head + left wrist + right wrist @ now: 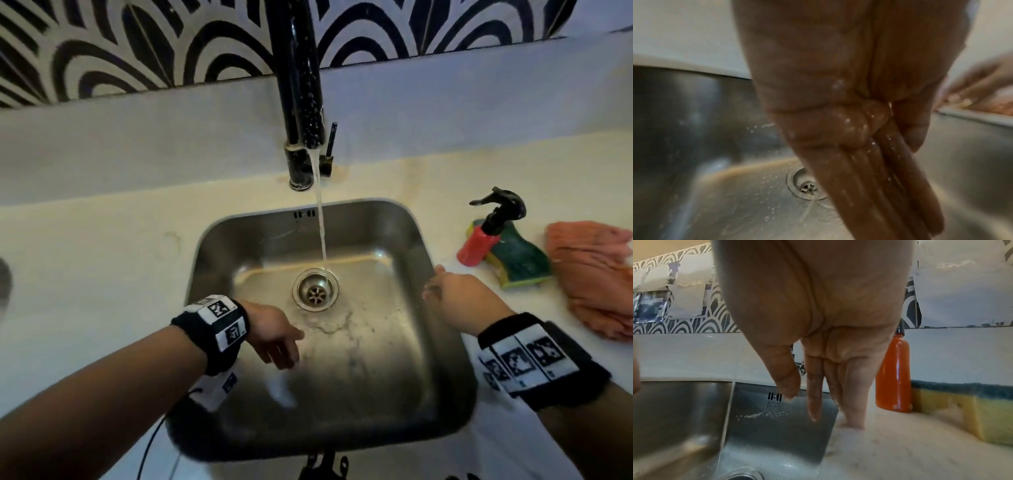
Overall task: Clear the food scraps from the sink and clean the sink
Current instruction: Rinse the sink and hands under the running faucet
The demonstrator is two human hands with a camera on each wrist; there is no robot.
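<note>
Two hands empty | my left hand [274, 337] wet, fingers straight, low over square stainless steel sink [442, 363] floor near round metal drain [315, 290] | my right hand [445, 289] fingers loose, touching counter at sink's right rim | black tap [301, 85] running water into drain | red spray bottle [479, 245], green-yellow sponge [520, 260] right

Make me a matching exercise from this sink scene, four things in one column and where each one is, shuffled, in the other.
Things:
1. left hand
2. right hand
3. sponge
4. pink cloth

Places:
A. farthest right on the counter
B. fingers on the sink's right edge
C. right behind the red spray bottle
D. over the sink basin, fingers straight, wet

Pairs: 1-D, 2-B, 3-C, 4-A
</note>
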